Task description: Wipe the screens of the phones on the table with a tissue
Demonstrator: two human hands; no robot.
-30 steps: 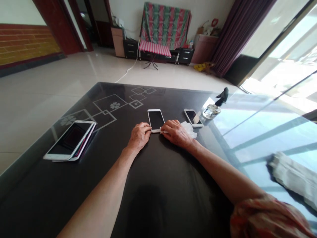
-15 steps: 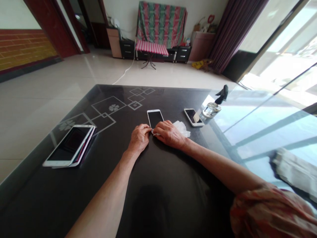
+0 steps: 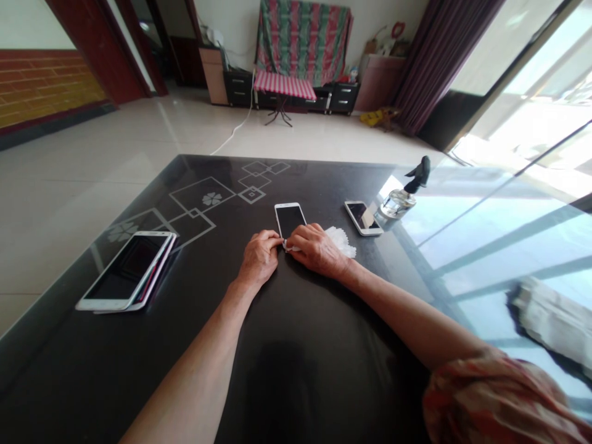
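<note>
A white smartphone (image 3: 291, 216) with a dark screen lies face up on the black table, its lower part covered by my fingers. My left hand (image 3: 260, 256) is closed, thumb and fingertips pinching at the phone's lower left corner. Over the phone's lower right end lies my right hand (image 3: 318, 250), fingers curled and bunched around a white scalloped-edged cloth (image 3: 342, 242). A bit of the cloth pokes out between the two hands, and the rest spreads out behind the right hand. Exactly where the cloth touches the phone is hidden.
Right of the cloth lies another white phone (image 3: 364, 217), beside a clear spray bottle (image 3: 398, 202) with a black trigger. A stack of larger devices (image 3: 127, 271) sits at the table's left. A crumpled grey-white fabric (image 3: 552, 320) lies at the right edge.
Both hands hold nearly the same pose at the phone's lower end. The whole view has shifted very slightly; nothing else visibly differs.
</note>
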